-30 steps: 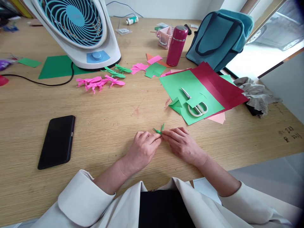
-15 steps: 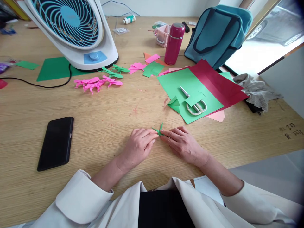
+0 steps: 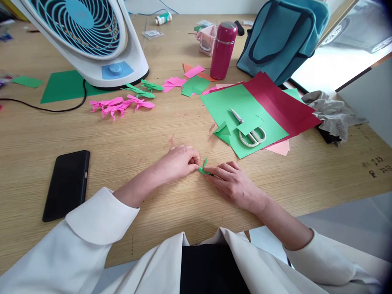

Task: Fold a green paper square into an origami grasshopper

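Note:
A small folded green paper figure [image 3: 202, 169] lies on the wooden table between my hands, one thin strip of it pointing up. My left hand [image 3: 182, 161] pinches its left end between thumb and fingers. From the other side, my right hand [image 3: 231, 181] grips the figure with its fingertips, covering the right part. Beyond them, a green paper sheet [image 3: 211, 104] carries white-handled scissors [image 3: 257, 137], with a green paper piece [image 3: 249, 123] across them. A folded green paper piece [image 3: 223, 132] sits at the sheet's left edge.
A phone [image 3: 65, 183] lies at left. Several folded pink figures [image 3: 113, 107] and green figures [image 3: 141, 90] lie before a fan [image 3: 116, 70]. At the back stand a magenta flask [image 3: 223, 53] and a teal bag [image 3: 275, 45]. Red paper [image 3: 275, 102] and a crumpled cloth [image 3: 329, 114] are at right.
My left hand has lifted and turned, its wrist now higher, and it pinches the figure's left end from above. My right hand stays nearly in place. The view has shifted slightly.

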Demonstrator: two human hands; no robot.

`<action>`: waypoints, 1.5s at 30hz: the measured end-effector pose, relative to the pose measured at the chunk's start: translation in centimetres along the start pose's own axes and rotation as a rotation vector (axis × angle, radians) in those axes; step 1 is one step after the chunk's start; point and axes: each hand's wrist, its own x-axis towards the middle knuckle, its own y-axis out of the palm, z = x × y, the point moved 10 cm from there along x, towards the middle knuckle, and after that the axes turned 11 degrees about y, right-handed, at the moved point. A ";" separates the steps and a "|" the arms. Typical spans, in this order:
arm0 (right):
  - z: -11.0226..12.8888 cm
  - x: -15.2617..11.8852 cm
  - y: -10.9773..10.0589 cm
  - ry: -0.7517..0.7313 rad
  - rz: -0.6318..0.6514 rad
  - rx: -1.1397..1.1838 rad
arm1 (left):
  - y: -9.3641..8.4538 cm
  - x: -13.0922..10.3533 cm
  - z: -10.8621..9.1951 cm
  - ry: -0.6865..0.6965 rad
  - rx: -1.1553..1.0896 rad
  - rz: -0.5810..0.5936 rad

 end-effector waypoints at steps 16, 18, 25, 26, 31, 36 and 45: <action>-0.1 0.0 0.1 -0.014 -0.003 0.030 | 0.8 1.5 0.7 -0.176 0.029 0.238; -0.1 0.0 0.1 -0.015 -0.003 0.027 | 0.8 1.5 0.5 -0.186 0.038 0.246; -0.3 0.0 0.2 0.003 -0.005 0.037 | 0.8 1.4 0.6 -0.221 0.051 0.214; -0.3 0.0 0.3 0.004 -0.006 0.038 | 0.8 1.4 0.6 -0.221 0.059 0.205; -0.3 0.0 0.4 0.003 -0.006 0.037 | 0.6 1.0 0.3 -0.227 0.107 0.158; -0.4 -0.1 0.5 0.001 -0.005 0.039 | 0.5 0.6 -0.5 -0.166 0.099 0.076; -0.4 -0.1 0.4 -0.001 -0.033 0.029 | -0.1 -1.2 -3.7 0.003 0.349 -0.091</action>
